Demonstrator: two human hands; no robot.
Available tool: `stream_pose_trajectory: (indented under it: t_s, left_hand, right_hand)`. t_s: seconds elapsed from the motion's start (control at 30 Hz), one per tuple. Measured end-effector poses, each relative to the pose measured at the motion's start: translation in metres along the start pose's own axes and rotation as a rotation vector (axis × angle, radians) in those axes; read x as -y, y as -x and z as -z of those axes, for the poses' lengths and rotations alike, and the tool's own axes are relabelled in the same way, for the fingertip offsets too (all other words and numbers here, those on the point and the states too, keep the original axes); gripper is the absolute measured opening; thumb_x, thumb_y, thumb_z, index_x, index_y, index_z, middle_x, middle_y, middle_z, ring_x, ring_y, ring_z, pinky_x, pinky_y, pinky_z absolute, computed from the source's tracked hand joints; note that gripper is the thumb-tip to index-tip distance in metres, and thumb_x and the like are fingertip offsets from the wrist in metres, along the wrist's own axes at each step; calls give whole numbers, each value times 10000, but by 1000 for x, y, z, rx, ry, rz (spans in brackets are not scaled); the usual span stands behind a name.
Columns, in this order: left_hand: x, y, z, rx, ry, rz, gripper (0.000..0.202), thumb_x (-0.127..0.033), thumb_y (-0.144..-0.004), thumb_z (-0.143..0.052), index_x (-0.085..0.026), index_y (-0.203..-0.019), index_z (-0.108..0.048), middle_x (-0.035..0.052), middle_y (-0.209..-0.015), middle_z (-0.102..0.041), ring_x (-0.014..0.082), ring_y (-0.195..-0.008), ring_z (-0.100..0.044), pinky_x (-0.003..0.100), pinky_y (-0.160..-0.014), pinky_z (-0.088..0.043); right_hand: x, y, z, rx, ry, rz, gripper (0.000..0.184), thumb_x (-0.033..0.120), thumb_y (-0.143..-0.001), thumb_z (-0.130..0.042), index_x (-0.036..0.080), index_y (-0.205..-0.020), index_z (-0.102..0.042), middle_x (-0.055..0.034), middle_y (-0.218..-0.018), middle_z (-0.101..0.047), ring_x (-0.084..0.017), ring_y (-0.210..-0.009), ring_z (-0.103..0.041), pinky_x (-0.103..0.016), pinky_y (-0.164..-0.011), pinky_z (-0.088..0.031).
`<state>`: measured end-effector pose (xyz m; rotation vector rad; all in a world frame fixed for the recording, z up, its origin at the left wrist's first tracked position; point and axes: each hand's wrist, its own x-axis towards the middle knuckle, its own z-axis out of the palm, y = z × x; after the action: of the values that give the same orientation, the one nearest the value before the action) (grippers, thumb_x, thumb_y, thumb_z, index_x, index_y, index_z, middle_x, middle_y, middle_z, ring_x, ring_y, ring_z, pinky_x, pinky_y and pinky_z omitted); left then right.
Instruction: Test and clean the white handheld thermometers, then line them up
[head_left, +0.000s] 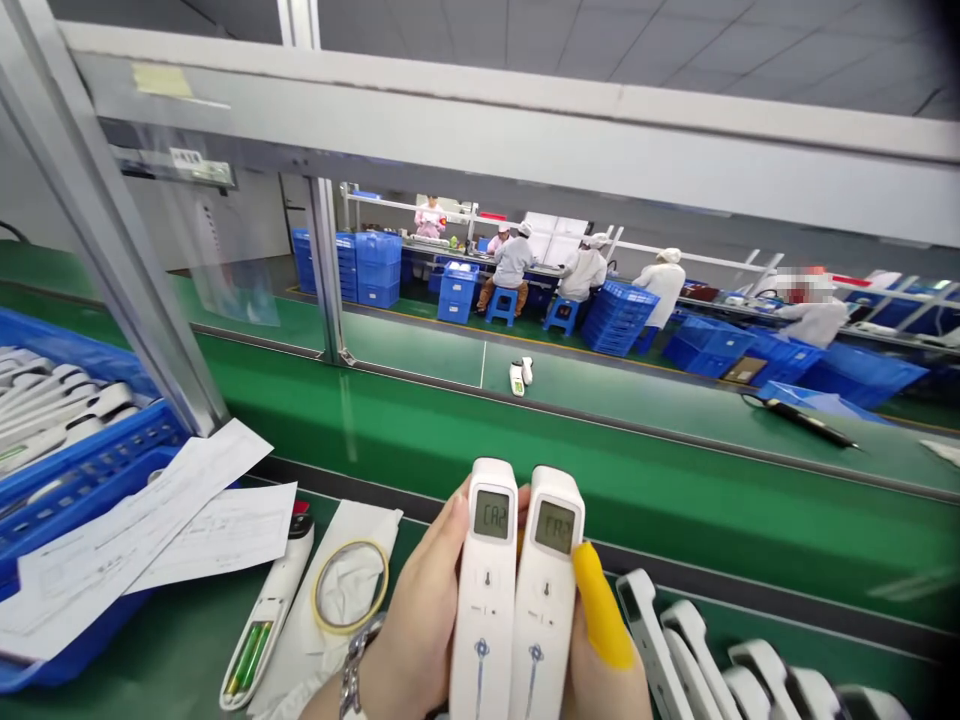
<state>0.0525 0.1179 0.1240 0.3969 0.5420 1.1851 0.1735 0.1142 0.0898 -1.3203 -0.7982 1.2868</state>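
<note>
Two white infrared thermometers stand side by side in front of me, their small grey displays lit with characters. My left hand is wrapped round the left infrared thermometer. Round the right infrared thermometer my right hand is closed, a yellow finger cot on its thumb. The lower ends of both devices run out of the picture. To the left lies another thermometer, its battery bay uncovered with green batteries inside. Several more white thermometers lie in a row at the lower right.
A tape roll rests on white paper. Printed sheets lie over a blue crate at left. Beyond the green conveyor belt, which carries small white devices, people work among blue crates. A metal frame crosses the view.
</note>
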Motion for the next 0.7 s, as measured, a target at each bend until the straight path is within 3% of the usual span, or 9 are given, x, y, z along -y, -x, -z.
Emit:
stream_pose_trajectory:
  t_s: [0.13,0.23,0.37,0.5,0.6,0.7]
  left_hand:
    - [5,4,-4,-32,102,9,498,-458,-836,-505,-222,-1275,-496,90,-1238,-582,288,-1137,-536,397,-945,-431]
    - [7,6,-7,-20,127,67,521,-458,-841,-496,-210,-1298,-469,115,-1227,-584,312,-1095,-560,440,-917,-440]
    - [5,10,-13,-61,101,142,557,-495,-841,-464,-136,-1265,-497,167,-1063,-656,333,-953,-624,480,-836,-472]
    - [2,13,-14,-104,76,160,547,-492,-849,-443,-82,-1197,-541,169,-910,-687,300,-822,-655,445,-772,-498]
    - [2,13,-12,-56,141,129,468,-443,-852,-470,-124,-1185,-547,128,-916,-688,276,-842,-654,410,-783,-498]
    - [3,14,-11,-26,206,73,356,-365,-847,-515,-163,-1136,-564,80,-957,-679,239,-889,-646,346,-812,-487]
  right_hand:
    - [9,1,4,152,-72,156,364,575,-526,-750,256,-670,-652,-9,-563,-671,-266,-605,-633,-351,-514,-516]
    - [7,3,9,126,-148,217,301,522,-549,-770,262,-654,-660,23,-580,-690,-206,-549,-626,-301,-491,-516]
    - [-2,6,14,115,-183,253,243,471,-582,-776,276,-701,-694,44,-598,-707,-157,-488,-618,-248,-453,-507]
    - [-5,7,14,192,-242,317,191,410,-641,-763,331,-808,-712,64,-727,-741,-149,-608,-676,-216,-535,-539]
    - [-2,7,14,332,-262,353,192,424,-732,-687,370,-915,-700,70,-901,-741,-156,-790,-692,-217,-661,-553]
    - [1,6,14,399,-223,369,192,406,-798,-624,385,-980,-678,72,-962,-728,-146,-842,-684,-206,-706,-540]
